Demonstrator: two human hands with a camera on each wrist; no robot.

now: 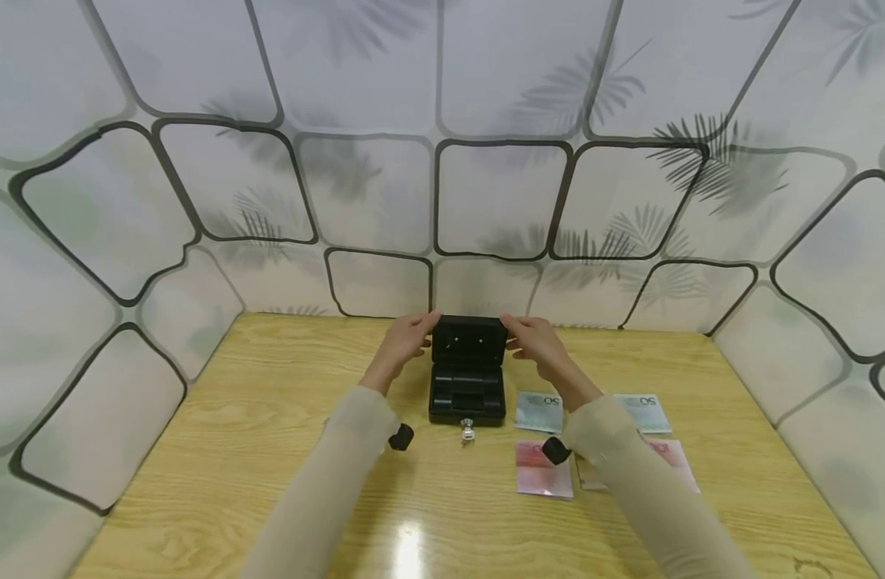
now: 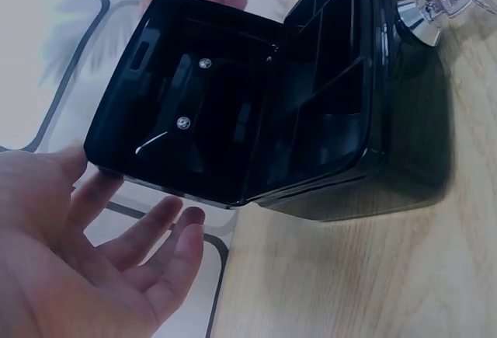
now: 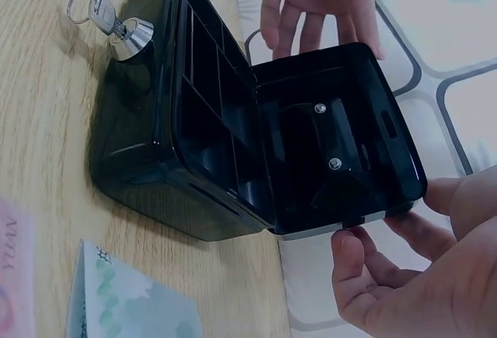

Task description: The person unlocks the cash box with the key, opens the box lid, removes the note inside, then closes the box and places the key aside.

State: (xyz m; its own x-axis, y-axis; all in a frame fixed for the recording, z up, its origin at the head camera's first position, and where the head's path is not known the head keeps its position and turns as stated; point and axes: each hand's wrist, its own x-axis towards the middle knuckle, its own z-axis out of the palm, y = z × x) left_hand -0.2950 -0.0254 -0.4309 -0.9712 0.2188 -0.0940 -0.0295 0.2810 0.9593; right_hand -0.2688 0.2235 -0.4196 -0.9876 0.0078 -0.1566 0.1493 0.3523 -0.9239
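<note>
A black cash box (image 1: 467, 412) stands on the table with its lid (image 1: 470, 342) raised, showing a divided tray (image 2: 326, 89) inside. At the lid's left corner, my left hand (image 1: 402, 344) pinches the edge between thumb and index finger, its other fingers loosely bent beside it. My right hand (image 1: 540, 346) holds the opposite corner the same way. A key (image 3: 102, 13) on a ring sits in the silver lock (image 3: 132, 39) at the box's front. Two screw heads show on the lid's inner face.
Right of the box lie greenish notes marked 50 (image 1: 538, 412) and, nearer me, pinkish notes (image 1: 544, 470). My right forearm partly covers the notes. The wooden table (image 1: 269, 434) ends at a patterned cloth wall (image 1: 500, 201) behind the box.
</note>
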